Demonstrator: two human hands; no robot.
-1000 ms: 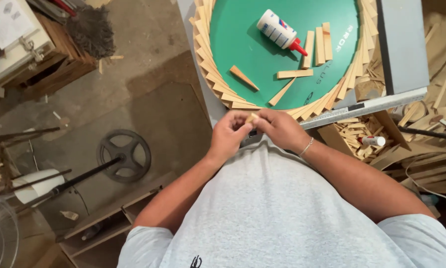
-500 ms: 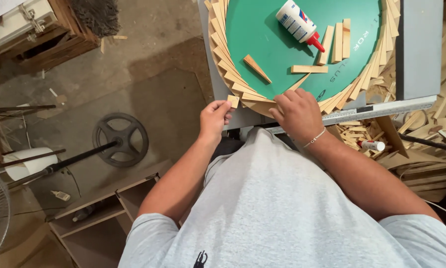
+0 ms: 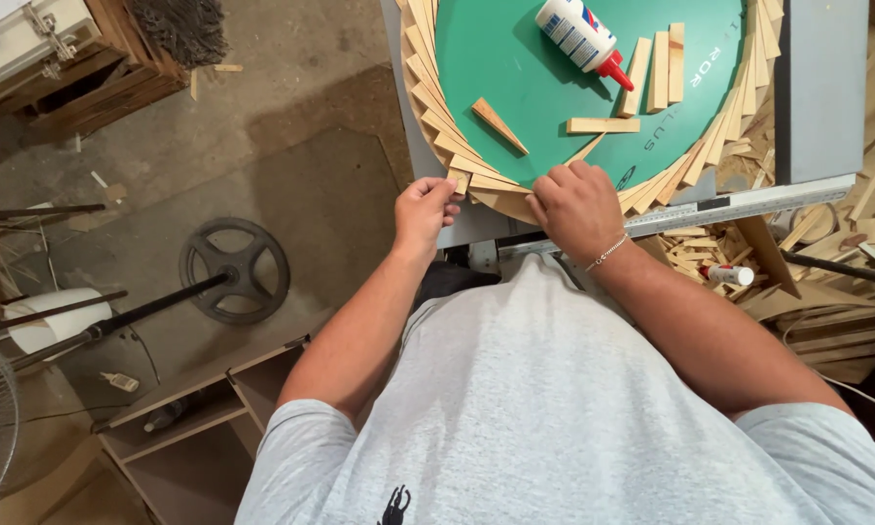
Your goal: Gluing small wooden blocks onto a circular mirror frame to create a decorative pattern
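Note:
A round green disc lies on a grey table, ringed by overlapping thin wooden strips. My left hand pinches a small wooden piece at the ring's near-left edge. My right hand lies flat on the strips at the near edge, fingers pressing down. On the disc rest a white glue bottle with a red tip, a wooden wedge and several loose strips.
A metal ruler edge runs along the table front. Scrap wood fills a box at the right. On the floor to the left lie a black wheel, a pole, a white bucket and wooden shelving.
Both hands moved up from my chest to the ring's near edge. The left hand carried the small piece to the ring; the right hand now presses on the strips.

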